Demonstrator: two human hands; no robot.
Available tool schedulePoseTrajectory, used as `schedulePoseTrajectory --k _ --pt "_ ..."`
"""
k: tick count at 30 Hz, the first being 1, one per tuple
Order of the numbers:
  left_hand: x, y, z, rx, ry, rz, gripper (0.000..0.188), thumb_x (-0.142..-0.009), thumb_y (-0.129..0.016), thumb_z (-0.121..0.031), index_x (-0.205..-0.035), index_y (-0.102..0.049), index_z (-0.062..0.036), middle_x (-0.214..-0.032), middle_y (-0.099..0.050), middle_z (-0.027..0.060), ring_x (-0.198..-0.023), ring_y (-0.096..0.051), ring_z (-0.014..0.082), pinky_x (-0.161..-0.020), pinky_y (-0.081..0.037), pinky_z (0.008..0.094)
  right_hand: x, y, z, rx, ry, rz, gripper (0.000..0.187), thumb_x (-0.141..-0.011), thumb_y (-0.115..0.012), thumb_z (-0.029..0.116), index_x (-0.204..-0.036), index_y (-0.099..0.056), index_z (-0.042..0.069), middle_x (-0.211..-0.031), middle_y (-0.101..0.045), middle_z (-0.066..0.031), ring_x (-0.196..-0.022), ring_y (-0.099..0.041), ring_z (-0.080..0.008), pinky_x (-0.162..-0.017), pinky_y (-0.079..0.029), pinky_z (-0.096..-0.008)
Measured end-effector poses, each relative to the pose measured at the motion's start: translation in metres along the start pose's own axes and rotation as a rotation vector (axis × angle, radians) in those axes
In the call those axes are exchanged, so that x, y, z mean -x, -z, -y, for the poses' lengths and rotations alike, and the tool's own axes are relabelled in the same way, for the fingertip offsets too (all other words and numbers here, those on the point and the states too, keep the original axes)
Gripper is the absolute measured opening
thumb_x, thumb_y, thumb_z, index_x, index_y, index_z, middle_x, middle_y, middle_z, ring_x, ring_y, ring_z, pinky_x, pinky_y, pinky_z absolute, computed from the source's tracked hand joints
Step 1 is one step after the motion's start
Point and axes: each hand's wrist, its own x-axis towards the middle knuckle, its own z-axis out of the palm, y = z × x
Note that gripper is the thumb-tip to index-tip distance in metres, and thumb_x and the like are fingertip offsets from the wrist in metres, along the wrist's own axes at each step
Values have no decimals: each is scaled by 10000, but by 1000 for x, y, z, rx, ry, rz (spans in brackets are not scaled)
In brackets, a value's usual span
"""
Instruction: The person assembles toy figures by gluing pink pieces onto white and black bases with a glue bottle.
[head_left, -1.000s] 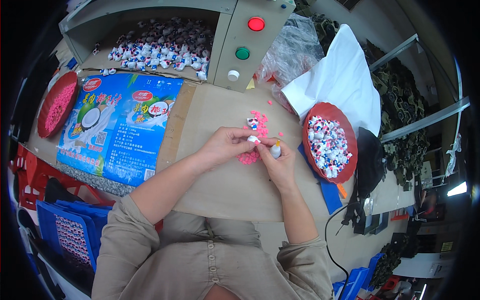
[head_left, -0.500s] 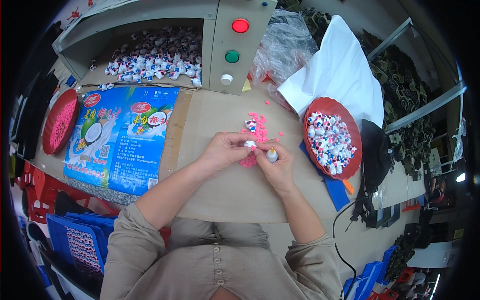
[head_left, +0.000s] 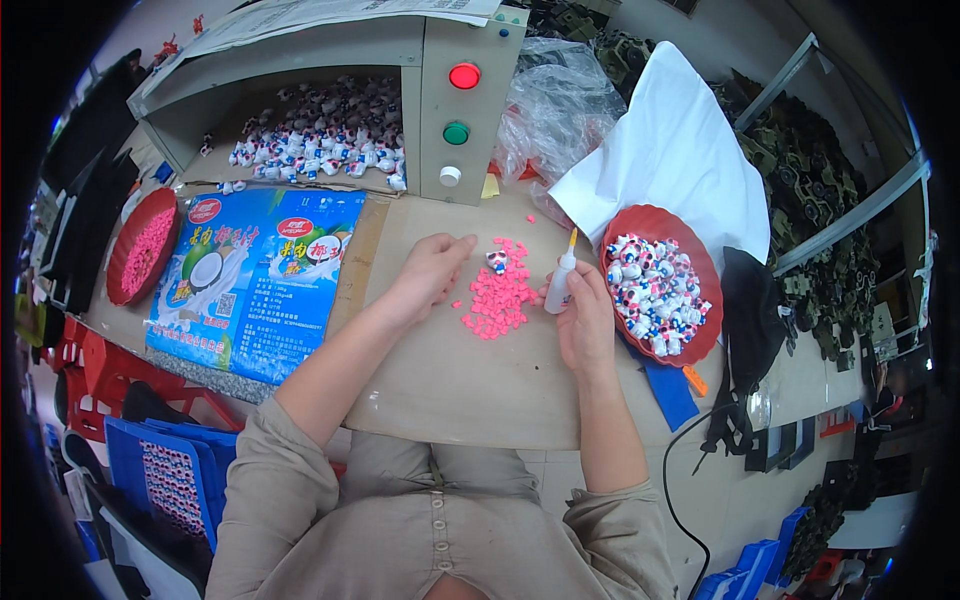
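My right hand (head_left: 587,322) grips a small white squeeze bottle (head_left: 560,288) with a thin yellow tip, held upright beside the red bowl. My left hand (head_left: 432,275) hovers just left of a loose heap of small pink pieces (head_left: 495,305). Its fingers are curled in, and whatever they hold, if anything, is hidden. One small white animal-head figure (head_left: 497,262) with blue and pink marks lies at the top of the heap. Many similar figures fill the red scalloped bowl (head_left: 714,310) to the right of my right hand.
Ahead stands a grey metal box (head_left: 425,120) with lit buttons, more figures inside it. A blue printed cardboard sheet (head_left: 255,290) lies on the left, next to a red dish (head_left: 125,265) of pink pieces. White cloth (head_left: 660,160), clear plastic (head_left: 560,100) and a black bag (head_left: 752,310) border the right side.
My hands have moved apart, the left up and left, the right rightward with the bottle now tip up. The white figure pinched between them no longer shows. The view has shifted slightly.
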Motion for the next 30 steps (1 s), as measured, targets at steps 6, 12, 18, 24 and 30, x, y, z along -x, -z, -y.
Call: schedulePoseTrajectory --k 6,12,18,24,30 --pt "-19 -31 1 -942 -564 -132 305 -759 -574 -262 -878 -531 16 -730 -567 168 -687 -555 347 -642 -437 413 1 9 7 67 7 6 242 -834 -532 197 -998 -490 25 -779 -547 -44 -613 -522 -117 -552 -445 -235" --pt "-1 -33 11 -632 -721 -106 264 -727 -617 -144 -925 -543 13 -797 -591 151 -683 -580 292 -632 -462 360 -2 13 4 52 118 -65 309 -770 -621 112 -1030 -489 10 -848 -545 -31 -682 -518 -77 -558 -406 -174" --pt "22 -11 8 164 -269 144 313 -728 -630 -30 -1028 -543 -10 -766 -575 21 -671 -546 63 -577 -447 197 -1 13 7 30 233 11 193 -823 -547 140 -963 -480 26 -822 -535 -51 -622 -498 -100 -540 -394 -210" --pt "22 -5 17 148 -423 125 312 -731 -625 -14 -1031 -540 -2 -760 -576 34 -661 -542 60 -556 -435 184 10 -3 -7 423 319 104 201 -812 -547 112 -950 -446 6 -849 -497 -60 -687 -503 -107 -593 -418 -221" --pt "18 -7 23 120 -418 106 256 -714 -639 0 -954 -550 10 -741 -577 30 -650 -538 55 -553 -434 182 11 -6 -16 555 388 187 192 -810 -549 104 -928 -454 -13 -868 -424 -49 -751 -466 -107 -624 -399 -211"
